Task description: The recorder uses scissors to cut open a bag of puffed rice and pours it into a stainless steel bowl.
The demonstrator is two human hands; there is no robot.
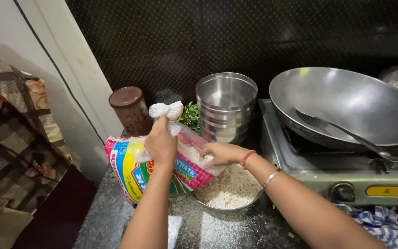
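Note:
My left hand (161, 144) grips the top of a colourful plastic bag (134, 173) with pink, yellow and blue print, lying tilted on the dark counter. My right hand (221, 153) holds the bag's open mouth over a steel bowl (230, 190) filled with pale puffed rice. The bag's mouth rests at the bowl's left rim. A red thread and a silver bangle circle my right wrist.
A brown-lidded jar (131, 109), a small white knotted bag (166, 109), green leaves (190, 116) and a stacked steel container (226, 107) stand behind. A large steel wok (346, 103) with a ladle (346, 131) sits on a gas stove (346, 177). A blue checked cloth (383, 223) lies at right.

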